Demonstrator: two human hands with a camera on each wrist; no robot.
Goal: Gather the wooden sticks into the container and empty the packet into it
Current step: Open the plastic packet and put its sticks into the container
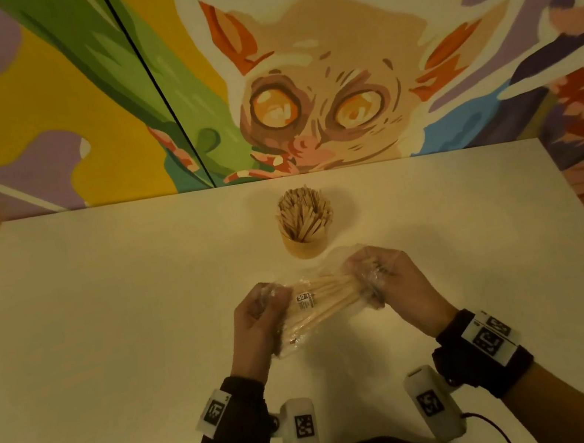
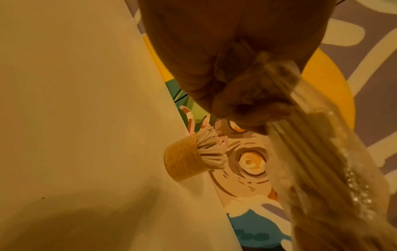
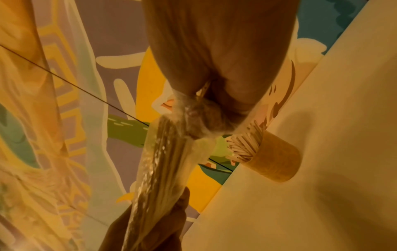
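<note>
Currently packet (image 1: 317,304) held above tabletop (image 1: 107,332), near side of container (image 1: 308,244). Left end clutched by left hand (image 1: 256,315), right end bunched in right hand (image 1: 382,277); both hands curled round plastic. Advice: plastic best torn open at right end, sticks kept bundled, mouth aimed over container. Counted: one container, already crowded with sticks (image 1: 303,211); one packet; loose sticks on tabletop: none seen.

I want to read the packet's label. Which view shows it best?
The head view: the packet, held between left hand and right hand, shows its white label. Both wrist views show only blurred plastic and sticks, no label.
</note>
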